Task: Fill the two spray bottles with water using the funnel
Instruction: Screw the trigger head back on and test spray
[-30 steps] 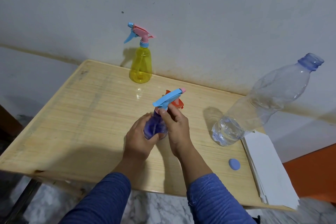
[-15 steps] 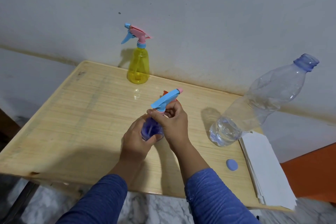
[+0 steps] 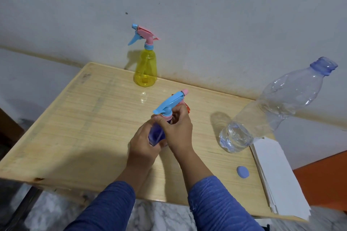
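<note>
Blue bottle (image 3: 156,134) stands near the middle of the table (image 3: 78,118). I wrap my left hand (image 3: 143,145) around its body and pinch the pink collar (image 3: 167,117) with my right hand (image 3: 177,129). I think I should hold the bottle upright and twist only the collar, slowly, so nothing tips.

We see a blue spray bottle (image 3: 156,134) upright mid-table, a yellow spray bottle (image 3: 145,70) by the wall, an orange funnel (image 3: 187,107) mostly hidden.

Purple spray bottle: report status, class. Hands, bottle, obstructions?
Left hand grips translucent purple spray bottle body. Right hand pinches its pink collar under the blue trigger head. Orange funnel behind, mostly hidden. Nothing obstructing.
</note>
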The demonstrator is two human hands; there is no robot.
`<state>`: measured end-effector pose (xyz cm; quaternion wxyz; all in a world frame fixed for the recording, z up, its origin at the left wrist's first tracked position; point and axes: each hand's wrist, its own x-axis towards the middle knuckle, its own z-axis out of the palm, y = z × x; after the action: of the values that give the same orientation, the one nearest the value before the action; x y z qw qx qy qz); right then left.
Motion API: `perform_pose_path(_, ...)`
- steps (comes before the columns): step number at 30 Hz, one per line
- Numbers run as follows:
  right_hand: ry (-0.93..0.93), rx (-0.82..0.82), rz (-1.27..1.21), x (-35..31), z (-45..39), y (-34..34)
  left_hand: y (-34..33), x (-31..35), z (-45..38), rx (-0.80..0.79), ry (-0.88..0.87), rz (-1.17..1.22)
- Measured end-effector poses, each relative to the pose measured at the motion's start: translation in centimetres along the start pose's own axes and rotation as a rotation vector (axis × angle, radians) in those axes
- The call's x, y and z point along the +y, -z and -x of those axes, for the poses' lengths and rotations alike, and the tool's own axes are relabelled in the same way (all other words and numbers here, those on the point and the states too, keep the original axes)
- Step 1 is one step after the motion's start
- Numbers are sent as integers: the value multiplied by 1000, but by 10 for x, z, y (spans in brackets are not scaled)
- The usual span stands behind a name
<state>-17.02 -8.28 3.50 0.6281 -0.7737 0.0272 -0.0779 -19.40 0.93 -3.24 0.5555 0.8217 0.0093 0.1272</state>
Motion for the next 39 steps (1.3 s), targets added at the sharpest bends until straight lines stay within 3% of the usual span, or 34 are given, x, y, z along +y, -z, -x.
perform_pose_path(5, 32, -120, -34, 7, 7, 4, 0, 3, 1, -12, 20, 45)
perform_pose_path(10, -1, -55, -86, 7, 2, 3, -2, -2, -1, 10, -11, 13)
perform_pose_path(16, -24, -187, -147, 8, 3, 13, -3, -4, 0, 23, -13, -1)
perform_pose_path(22, -52, -94, -163, 4, 1, 5, -2, -2, 0, 37, -10, -41)
perform_pose_path(30, -34, -172, -188, 9, 2, 12, -4, -1, 0, 30, -4, 0)
perform_pose_path(39, -159, -95, -511, 8, 7, 0, -3, -3, 1, 32, -31, -8)
